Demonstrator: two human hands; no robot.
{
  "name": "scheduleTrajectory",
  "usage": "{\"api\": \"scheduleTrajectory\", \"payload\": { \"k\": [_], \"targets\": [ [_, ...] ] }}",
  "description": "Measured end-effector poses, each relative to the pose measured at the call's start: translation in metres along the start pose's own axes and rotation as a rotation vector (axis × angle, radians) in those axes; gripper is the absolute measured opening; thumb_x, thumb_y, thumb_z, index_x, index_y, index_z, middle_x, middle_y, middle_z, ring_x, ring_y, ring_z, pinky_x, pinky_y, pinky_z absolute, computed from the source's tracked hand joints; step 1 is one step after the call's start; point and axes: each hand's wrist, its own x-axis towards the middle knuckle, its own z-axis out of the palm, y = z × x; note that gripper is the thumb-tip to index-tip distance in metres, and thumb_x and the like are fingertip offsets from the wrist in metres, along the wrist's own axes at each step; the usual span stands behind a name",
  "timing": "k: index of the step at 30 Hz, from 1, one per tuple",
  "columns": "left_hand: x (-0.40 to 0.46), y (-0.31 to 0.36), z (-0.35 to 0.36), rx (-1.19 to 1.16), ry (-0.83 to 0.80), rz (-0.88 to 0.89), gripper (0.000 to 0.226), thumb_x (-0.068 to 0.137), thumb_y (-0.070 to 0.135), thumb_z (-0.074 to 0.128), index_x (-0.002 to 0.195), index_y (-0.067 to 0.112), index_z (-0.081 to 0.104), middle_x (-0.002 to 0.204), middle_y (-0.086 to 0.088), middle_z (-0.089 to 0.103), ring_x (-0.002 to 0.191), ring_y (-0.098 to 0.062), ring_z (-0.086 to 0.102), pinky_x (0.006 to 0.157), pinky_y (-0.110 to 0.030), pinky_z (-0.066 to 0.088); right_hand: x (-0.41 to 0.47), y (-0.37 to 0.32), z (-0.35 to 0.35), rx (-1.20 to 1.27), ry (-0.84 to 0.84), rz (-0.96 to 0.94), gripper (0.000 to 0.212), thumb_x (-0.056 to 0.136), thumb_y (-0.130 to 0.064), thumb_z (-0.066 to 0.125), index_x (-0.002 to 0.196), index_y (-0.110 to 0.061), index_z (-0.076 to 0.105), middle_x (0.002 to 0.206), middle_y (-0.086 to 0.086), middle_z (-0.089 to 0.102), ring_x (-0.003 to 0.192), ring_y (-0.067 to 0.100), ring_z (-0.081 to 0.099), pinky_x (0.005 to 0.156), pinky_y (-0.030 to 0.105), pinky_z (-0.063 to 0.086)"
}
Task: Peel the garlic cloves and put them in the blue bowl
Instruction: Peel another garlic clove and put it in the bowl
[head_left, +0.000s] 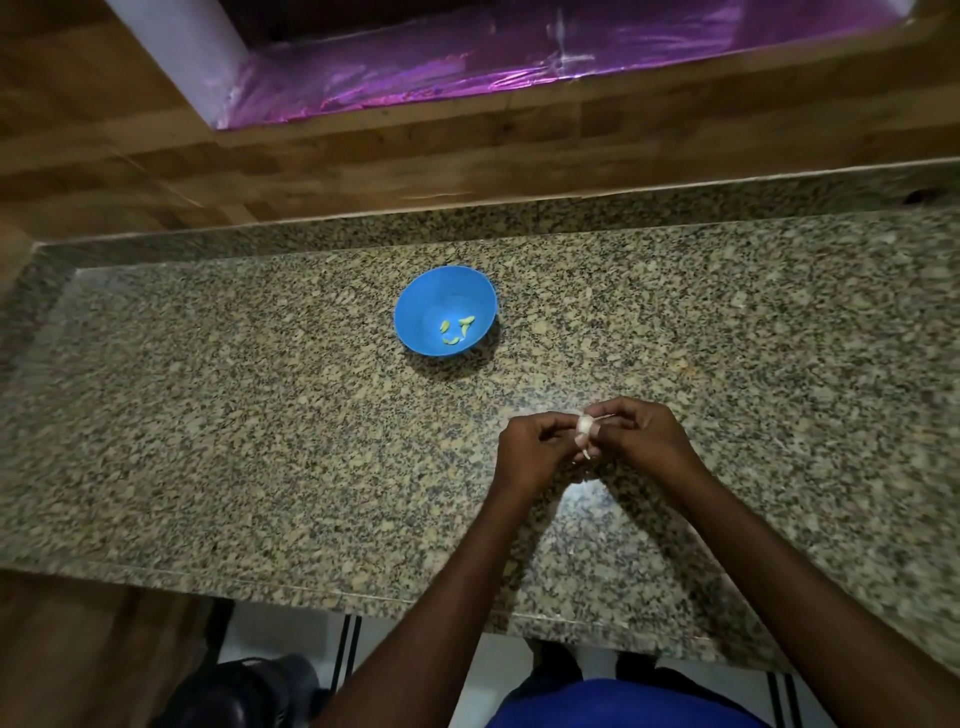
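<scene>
Both hands, the left hand (530, 447) and right hand (636, 434), pinch one garlic clove (740, 427) in a closed grip above the surface (260, 415), short of the blue bowl (415, 317); I'd hold it steady and strip the skin away gently.

A speckled granite countertop (260, 415) runs left to right, its raised back edge against a wooden wall. A blue bowl (415, 332) stands on it near the middle, toward the far side, holding three peeled garlic cloves (457, 328).
</scene>
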Motion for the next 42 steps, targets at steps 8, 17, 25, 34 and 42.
{"api": "scheduleTrajectory", "payload": {
  "k": [8,17,25,34,42],
  "targets": [
    [0.0,0.004,0.009,0.065,0.02,0.031,0.019,0.081,-0.001,0.078,0.1,0.001,0.077,0.084,-0.013,0.077,0.071,-0.021,0.073,0.068,-0.03,0.061,-0.002,-0.003,-0.002,-0.212,0.054,-0.082,0.018,0.076,0.0,0.077,0.089,-0.011,0.071,0.08,0.015,0.073,0.068,0.028,0.074,0.06,0.039,0.061],
    [-0.005,0.001,0.023,0.063,0.023,-0.003,0.016,0.082,0.001,0.078,0.097,0.004,0.078,0.085,-0.015,0.077,0.072,-0.024,0.072,0.075,-0.039,0.062,-0.008,0.004,-0.005,-0.199,0.162,-0.1,0.008,0.08,0.002,0.066,0.084,-0.005,0.069,0.072,0.013,0.069,0.055,0.009,0.067,0.047,0.024,0.054],
    [-0.006,-0.004,0.025,0.093,0.131,-0.07,0.01,0.084,0.01,0.076,0.093,0.01,0.078,0.075,-0.014,0.075,0.061,-0.024,0.07,0.065,-0.044,0.062,0.006,0.018,-0.007,0.148,0.137,0.182,0.018,0.083,0.008,0.069,0.101,0.005,0.069,0.08,0.026,0.069,0.06,0.028,0.065,0.062,0.043,0.058],
    [0.011,-0.012,-0.001,0.512,0.362,0.091,0.017,0.083,0.006,0.073,0.099,0.012,0.073,0.081,0.003,0.067,0.067,-0.004,0.059,0.058,-0.004,0.039,0.014,0.028,-0.028,0.137,0.117,0.227,0.013,0.079,0.008,0.073,0.089,0.001,0.072,0.078,0.023,0.07,0.07,0.03,0.064,0.054,0.029,0.058],
    [0.009,-0.034,-0.019,0.667,0.384,0.169,0.027,0.088,0.005,0.06,0.113,0.01,0.07,0.105,-0.007,0.072,0.095,-0.022,0.066,0.083,-0.032,0.053,0.009,0.03,-0.023,0.015,0.118,0.189,0.007,0.084,0.012,0.066,0.087,0.007,0.07,0.074,0.027,0.063,0.064,0.029,0.052,0.066,0.044,0.048]
  ]
}}
